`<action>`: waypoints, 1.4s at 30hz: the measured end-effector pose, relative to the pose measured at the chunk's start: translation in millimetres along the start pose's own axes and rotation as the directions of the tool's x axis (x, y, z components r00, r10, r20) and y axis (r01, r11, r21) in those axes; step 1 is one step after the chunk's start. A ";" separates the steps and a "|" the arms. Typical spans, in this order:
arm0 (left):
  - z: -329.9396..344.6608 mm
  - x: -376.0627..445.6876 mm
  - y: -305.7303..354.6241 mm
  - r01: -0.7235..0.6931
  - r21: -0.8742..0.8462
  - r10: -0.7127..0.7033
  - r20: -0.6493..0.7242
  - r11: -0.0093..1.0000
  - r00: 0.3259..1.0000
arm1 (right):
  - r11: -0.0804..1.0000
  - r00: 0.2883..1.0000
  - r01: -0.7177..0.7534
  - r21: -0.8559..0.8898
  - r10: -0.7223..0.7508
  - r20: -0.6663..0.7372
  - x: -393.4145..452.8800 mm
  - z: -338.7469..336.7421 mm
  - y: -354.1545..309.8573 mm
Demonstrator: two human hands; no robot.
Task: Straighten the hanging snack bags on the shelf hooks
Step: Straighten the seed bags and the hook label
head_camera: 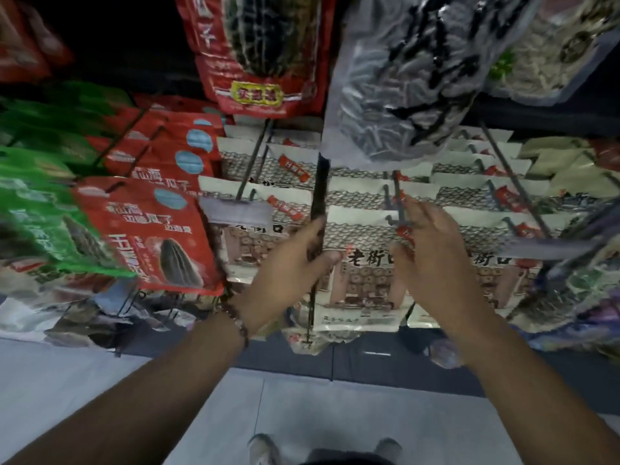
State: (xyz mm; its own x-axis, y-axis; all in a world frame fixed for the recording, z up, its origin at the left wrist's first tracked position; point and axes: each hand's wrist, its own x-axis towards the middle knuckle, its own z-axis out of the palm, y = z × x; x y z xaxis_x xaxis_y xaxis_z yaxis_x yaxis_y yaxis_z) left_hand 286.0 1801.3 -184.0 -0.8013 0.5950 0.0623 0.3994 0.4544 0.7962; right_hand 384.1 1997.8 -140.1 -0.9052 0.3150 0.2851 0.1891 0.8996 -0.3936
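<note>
Hands of a person reach up from the bottom of the frame toward a shop display of hanging snack bags. At centre, the left hand [295, 263], with a beaded bracelet [236, 322] on its wrist, has its thumb and fingers closed around a dark vertical bar [318, 199] that runs between two columns of bags. Just right of centre, the right hand [432, 263] is spread, its fingers relaxed and fanned, with the fingertips [407, 209] at the tip of a metal hook [397, 196] carrying a row of cream-coloured bags [365, 273] printed with a tiled-roof house; whether they grip anything is unclear through the blur. Red seed bags [151, 236] hang at centre left, with green bags [40, 203] at the far left edge. A larger red bag [258, 55] and a clear bag of dark seeds [402, 85] hang across the top. Pale floor [302, 407] and the toes of two shoes [265, 449] show at the bottom.
</note>
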 end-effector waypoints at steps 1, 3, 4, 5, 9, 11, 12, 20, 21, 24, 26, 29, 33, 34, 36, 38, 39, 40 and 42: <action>-0.6 2.5 0.6 0.023 -0.050 -0.022 0.020 0.998 1.000 | 0.999 0.997 0.004 -0.043 -0.007 -0.071 6.1 2.2 -1.1; 0.7 5.7 1.5 0.054 -0.152 -0.050 0.032 0.987 0.998 | 0.996 0.991 -0.004 -0.094 -0.009 -0.132 17.5 2.2 -0.7; 1.8 4.8 2.8 0.053 -0.194 -0.048 0.030 0.980 0.998 | 0.994 0.993 -0.007 -0.106 -0.006 -0.122 21.4 1.1 1.3; 1.8 1.2 6.0 0.047 -0.225 -0.042 0.028 0.973 0.999 | 0.995 0.995 -0.011 -0.102 0.001 -0.105 23.0 -0.7 2.0; 1.9 -17.9 10.7 0.048 -0.228 -0.052 -0.013 0.972 0.999 | 1.000 0.994 0.020 0.021 -0.017 -0.112 2.9 -9.0 -1.6; 3.4 -28.1 5.8 0.042 -0.229 -0.044 -0.004 0.973 0.999 | 0.994 0.991 0.055 0.094 -0.043 -0.129 -12.6 -10.8 -5.1; 2.5 -32.6 3.3 0.043 -0.220 -0.043 0.008 0.975 0.999 | 0.990 0.990 0.068 0.127 -0.052 -0.131 -19.2 -10.8 -6.8; -31.7 -82.0 27.1 0.057 -0.112 -0.070 -0.112 0.992 0.991 | 0.951 0.987 0.161 0.265 -0.161 -0.021 -42.7 3.0 -28.9; -35.7 -87.8 31.3 0.023 -0.036 -0.028 -0.148 0.999 0.989 | 0.941 0.982 0.182 0.284 -0.188 -0.007 -42.9 6.3 -31.7; -38.2 -99.8 36.0 -0.118 0.426 0.198 -0.148 0.897 0.969 | 0.905 0.962 0.238 0.351 -0.270 0.044 -44.8 20.6 -42.1; -37.8 -104.6 32.9 -0.109 0.577 0.186 -0.076 0.809 0.980 | 0.893 0.946 0.257 0.369 -0.311 0.095 -47.4 32.9 -50.7; -42.3 -114.7 25.0 -0.091 0.607 0.157 -0.056 0.790 0.986 | 0.882 0.928 0.267 0.389 -0.344 0.143 -53.8 46.9 -66.1; -55.8 -124.6 11.6 -0.086 0.515 0.123 -0.037 0.853 0.992 | 0.884 0.916 0.273 0.380 -0.360 0.177 -57.1 54.0 -81.4; -58.8 -125.7 8.0 -0.087 0.499 0.122 -0.037 0.862 0.992 | 0.884 0.910 0.290 0.366 -0.373 0.181 -56.0 55.8 -84.3; -64.1 -124.8 0.2 -0.094 0.467 0.115 -0.018 0.879 0.993 | 0.889 0.899 0.315 0.333 -0.392 0.196 -52.7 60.0 -89.8; -71.4 -119.9 -10.7 -0.111 0.461 0.118 0.014 0.880 0.993 | 0.900 0.913 0.266 0.345 -0.350 0.211 -50.5 61.5 -99.9; -76.4 -117.1 -17.0 -0.131 0.468 0.130 0.034 0.874 0.991 | 0.904 0.927 0.211 0.371 -0.306 0.217 -51.1 61.4 -107.2; -82.4 -114.4 -23.7 -0.158 0.479 0.149 0.057 0.864 0.987 | 0.904 0.939 0.163 0.395 -0.265 0.218 -52.1 62.2 -114.6; -97.6 -111.8 -36.4 -0.227 0.482 0.201 0.105 0.846 0.974 | 0.906 0.946 0.119 0.406 -0.227 0.230 -53.8 65.7 -130.4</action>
State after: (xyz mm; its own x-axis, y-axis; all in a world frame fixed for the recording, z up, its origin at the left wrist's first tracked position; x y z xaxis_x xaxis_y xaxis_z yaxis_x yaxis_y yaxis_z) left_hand 317.5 1653.5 -161.2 -0.6535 0.7404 0.1577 0.7342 0.5692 0.3700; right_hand 383.2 1843.7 -161.5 -0.9870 0.0245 0.1586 -0.0907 0.7302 -0.6772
